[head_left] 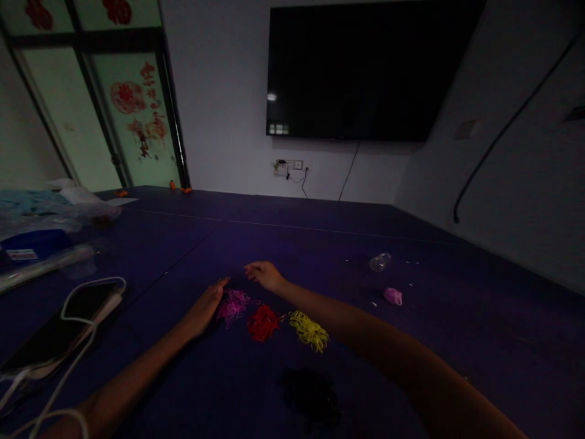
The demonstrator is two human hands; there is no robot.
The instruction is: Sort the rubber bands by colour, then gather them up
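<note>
Four small heaps lie on the dark purple surface (219,378): pink bands (234,306), red bands (264,322), yellow bands (309,331) and a black heap (311,393) nearer to me. My left hand (206,308) rests on edge at the left side of the pink heap, fingers stretched forward, holding nothing that shows. Beyond the pink and red heaps, my right hand (265,275) points left with its fingers slightly bent and apart, and nothing is visible in it. My right forearm passes just behind the yellow heap.
At the left are a phone (64,326) with a white cable (94,323), a blue box (36,244) and plastic bags (41,207). To the right lie a pink object (393,296) and a clear plastic piece (379,262). A television (356,73) hangs on the wall.
</note>
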